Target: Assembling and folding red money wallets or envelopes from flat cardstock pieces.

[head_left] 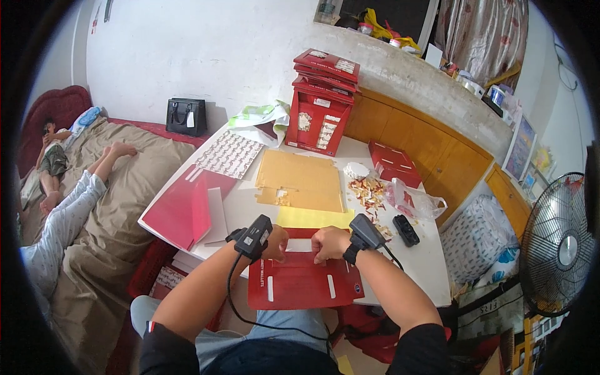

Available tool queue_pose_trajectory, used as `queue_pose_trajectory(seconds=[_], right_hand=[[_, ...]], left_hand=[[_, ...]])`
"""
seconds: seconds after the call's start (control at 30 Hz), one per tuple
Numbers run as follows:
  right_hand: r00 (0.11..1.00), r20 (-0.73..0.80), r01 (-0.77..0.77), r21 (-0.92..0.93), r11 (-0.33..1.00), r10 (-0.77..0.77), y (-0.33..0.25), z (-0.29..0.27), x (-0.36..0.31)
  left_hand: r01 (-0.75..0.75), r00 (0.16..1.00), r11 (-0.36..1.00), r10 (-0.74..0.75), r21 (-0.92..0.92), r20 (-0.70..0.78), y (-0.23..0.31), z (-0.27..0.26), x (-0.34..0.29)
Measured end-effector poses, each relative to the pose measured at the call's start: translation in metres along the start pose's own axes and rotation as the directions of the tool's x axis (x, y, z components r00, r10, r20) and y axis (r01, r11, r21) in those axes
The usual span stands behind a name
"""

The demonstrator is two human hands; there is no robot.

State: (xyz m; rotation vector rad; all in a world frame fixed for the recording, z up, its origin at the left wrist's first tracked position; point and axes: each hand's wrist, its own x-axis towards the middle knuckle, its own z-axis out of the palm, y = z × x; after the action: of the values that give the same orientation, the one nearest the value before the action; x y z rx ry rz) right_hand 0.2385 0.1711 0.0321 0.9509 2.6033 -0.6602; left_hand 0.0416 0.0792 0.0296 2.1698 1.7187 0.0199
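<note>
A black handbag (185, 116) sits by the wall, a fan (558, 245) (standing) far right.

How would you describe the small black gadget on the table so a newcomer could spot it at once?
Start at the white table and go to its right side, beside the person's right hand. Just past the scattered paper scraps, below the clear plastic bag, lies the small black gadget. It is the only dark, oblong thing among red and yellow card.
</note>
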Motion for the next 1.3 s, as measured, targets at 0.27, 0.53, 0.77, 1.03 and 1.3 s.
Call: queue_pose_trajectory(seconds=[0.27,0.53,0.77,1.03,1.3], right_hand=[[0.977,-0.104,0.161,-0.200,0.966,-0.185,-0.003,0.007,-0.005],[0.880,-0.228,0.231,-0.561,0.795,-0.417,-0.015,0.042,-0.028],[0.689,-0.388,0.095,-0.789,0.607,-0.612,-0.016,0.083,-0.043],[0.748,-0.383,0.015,-0.807,0.591,-0.542,-0.019,0.096,-0.051],[0.747,-0.424,-0.036,-0.795,0.606,-0.512,-0.024,0.094,-0.054]], left_hand=[[-0.051,0.998,0.998,0.052,-0.023,0.035,0.007,0.010,-0.001],[-0.164,0.980,0.964,0.184,0.209,-0.079,0.013,0.035,-0.017],[-0.259,0.821,0.763,0.497,0.592,-0.281,0.004,0.064,-0.043],[-0.162,0.893,0.824,0.356,0.543,-0.275,0.021,0.064,-0.053],[-0.211,0.811,0.887,0.393,0.410,-0.433,0.000,0.080,-0.059]])
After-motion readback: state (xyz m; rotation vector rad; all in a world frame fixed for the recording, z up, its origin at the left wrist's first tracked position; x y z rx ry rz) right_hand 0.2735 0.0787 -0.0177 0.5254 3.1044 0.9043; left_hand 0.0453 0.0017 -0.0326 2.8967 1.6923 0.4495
